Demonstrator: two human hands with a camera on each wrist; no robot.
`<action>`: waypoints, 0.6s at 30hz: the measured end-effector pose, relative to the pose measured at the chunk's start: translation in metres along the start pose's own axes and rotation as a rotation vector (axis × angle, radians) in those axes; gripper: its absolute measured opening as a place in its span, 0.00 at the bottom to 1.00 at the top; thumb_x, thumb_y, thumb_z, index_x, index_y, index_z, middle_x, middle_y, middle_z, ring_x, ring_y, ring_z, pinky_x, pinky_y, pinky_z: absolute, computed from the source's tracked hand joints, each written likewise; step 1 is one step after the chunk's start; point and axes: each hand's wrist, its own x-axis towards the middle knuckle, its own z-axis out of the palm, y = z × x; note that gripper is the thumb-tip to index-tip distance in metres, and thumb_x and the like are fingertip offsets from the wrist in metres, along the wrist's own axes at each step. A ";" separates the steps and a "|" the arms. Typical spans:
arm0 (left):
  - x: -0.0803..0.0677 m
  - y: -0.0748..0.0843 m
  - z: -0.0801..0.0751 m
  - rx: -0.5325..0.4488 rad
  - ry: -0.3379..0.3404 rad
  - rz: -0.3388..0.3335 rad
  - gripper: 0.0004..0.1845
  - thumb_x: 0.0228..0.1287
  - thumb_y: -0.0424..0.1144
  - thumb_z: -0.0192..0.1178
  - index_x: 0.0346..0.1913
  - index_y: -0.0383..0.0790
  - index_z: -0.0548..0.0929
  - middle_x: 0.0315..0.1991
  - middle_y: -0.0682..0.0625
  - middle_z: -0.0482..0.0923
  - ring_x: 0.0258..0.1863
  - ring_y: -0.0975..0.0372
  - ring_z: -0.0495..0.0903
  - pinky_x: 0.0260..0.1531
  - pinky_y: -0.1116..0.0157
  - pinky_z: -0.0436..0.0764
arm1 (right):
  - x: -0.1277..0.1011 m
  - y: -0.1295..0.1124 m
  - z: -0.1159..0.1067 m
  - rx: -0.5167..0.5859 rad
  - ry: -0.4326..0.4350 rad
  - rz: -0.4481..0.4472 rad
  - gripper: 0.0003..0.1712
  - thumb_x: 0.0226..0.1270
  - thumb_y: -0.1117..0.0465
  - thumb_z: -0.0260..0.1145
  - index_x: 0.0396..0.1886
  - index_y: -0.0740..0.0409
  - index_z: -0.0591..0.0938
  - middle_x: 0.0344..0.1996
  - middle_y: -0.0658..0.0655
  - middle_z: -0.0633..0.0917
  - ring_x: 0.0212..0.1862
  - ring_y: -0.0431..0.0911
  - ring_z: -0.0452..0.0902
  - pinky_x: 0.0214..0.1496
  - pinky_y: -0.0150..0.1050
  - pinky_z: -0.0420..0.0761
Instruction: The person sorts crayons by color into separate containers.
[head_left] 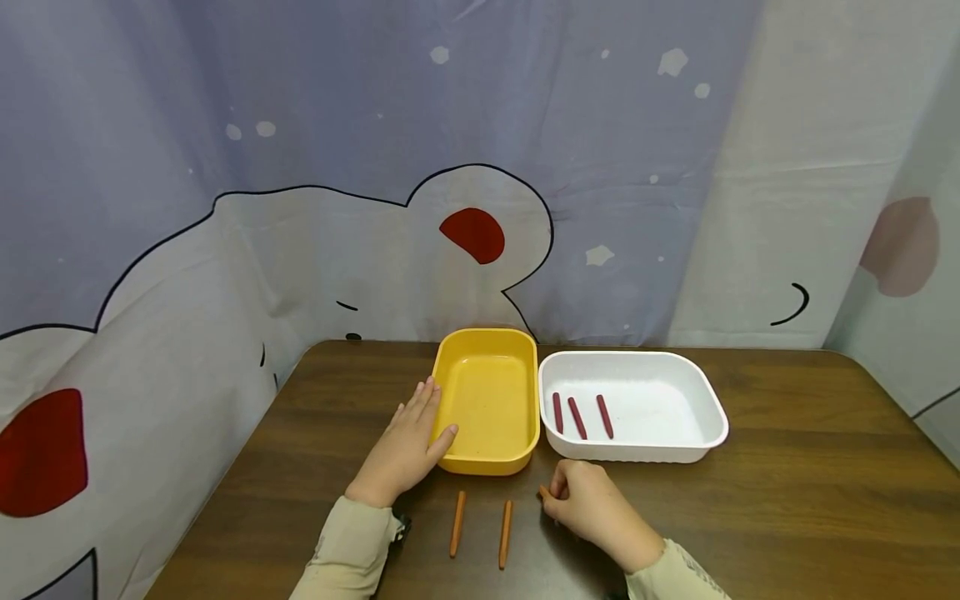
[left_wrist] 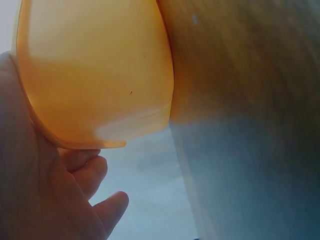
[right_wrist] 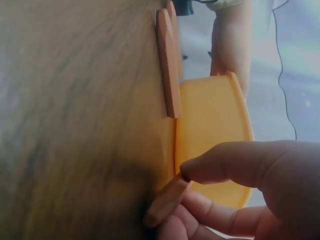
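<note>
From the head camera I look down on a dark wooden table [head_left: 787,467] backed by a cartoon-printed curtain [head_left: 300,208]; two shallow trays sit side by side at the centre, a yellow tray [head_left: 487,400] on the left and a white tray [head_left: 637,406] touching it on the right; three dark red sticks [head_left: 578,417] lie inside the white tray, near its left end.

My left hand [head_left: 408,446] rests against the yellow tray's left wall, fingers straight and relaxed, thumb at the near corner, steadying rather than clasping it; the left wrist view shows the palm flat along that wall.

My right hand [head_left: 592,504] is curled at the table's near edge, pinching one end of an orange stick [right_wrist: 167,200] between thumb and fingers; the right wrist view shows that stick tilted, its far end on the wood, just in front of the yellow tray; two more orange sticks [head_left: 480,527] lie parallel on the table between my hands, apart from each other.

I judge the pinched stick to be light, thin and stiff, possibly brittle like a crayon; smooth enough to slip, so a grip nearer its middle would feel steadier than one at the tip.
</note>
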 end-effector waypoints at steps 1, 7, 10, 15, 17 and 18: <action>0.000 0.000 0.000 0.001 0.000 0.001 0.40 0.79 0.55 0.49 0.79 0.30 0.54 0.81 0.40 0.46 0.80 0.51 0.45 0.76 0.44 0.51 | 0.000 0.000 0.000 -0.003 0.009 -0.007 0.16 0.59 0.66 0.73 0.18 0.53 0.74 0.12 0.44 0.74 0.14 0.35 0.67 0.17 0.32 0.70; -0.001 0.001 -0.001 -0.002 -0.003 0.002 0.40 0.79 0.55 0.49 0.79 0.30 0.54 0.81 0.40 0.46 0.80 0.51 0.45 0.76 0.44 0.51 | 0.000 0.000 -0.003 0.007 0.039 -0.038 0.15 0.57 0.65 0.75 0.21 0.53 0.76 0.15 0.44 0.76 0.20 0.36 0.69 0.23 0.32 0.71; -0.001 0.001 -0.001 -0.003 -0.005 -0.001 0.40 0.79 0.56 0.48 0.79 0.30 0.54 0.81 0.40 0.45 0.80 0.51 0.45 0.76 0.45 0.50 | 0.001 -0.001 -0.004 0.035 0.021 -0.028 0.12 0.57 0.66 0.75 0.24 0.55 0.78 0.18 0.45 0.79 0.22 0.36 0.72 0.24 0.32 0.74; -0.001 0.001 -0.001 -0.008 -0.004 0.001 0.40 0.79 0.55 0.49 0.79 0.29 0.54 0.81 0.39 0.45 0.80 0.51 0.45 0.76 0.45 0.50 | 0.002 -0.001 -0.005 0.079 -0.019 -0.027 0.06 0.59 0.67 0.73 0.26 0.58 0.82 0.19 0.46 0.81 0.21 0.36 0.74 0.23 0.32 0.76; -0.001 0.001 -0.001 -0.008 -0.003 0.001 0.39 0.79 0.54 0.49 0.79 0.29 0.54 0.81 0.39 0.45 0.80 0.51 0.45 0.76 0.45 0.50 | 0.002 -0.001 -0.006 0.100 -0.031 -0.038 0.05 0.59 0.68 0.72 0.26 0.59 0.83 0.19 0.46 0.81 0.20 0.36 0.73 0.22 0.31 0.76; -0.001 0.001 0.000 -0.009 -0.003 0.002 0.39 0.79 0.54 0.49 0.79 0.29 0.54 0.81 0.39 0.45 0.80 0.51 0.45 0.76 0.45 0.50 | 0.002 -0.001 -0.007 0.106 -0.038 -0.042 0.05 0.60 0.68 0.71 0.26 0.58 0.83 0.19 0.46 0.81 0.19 0.36 0.73 0.22 0.31 0.76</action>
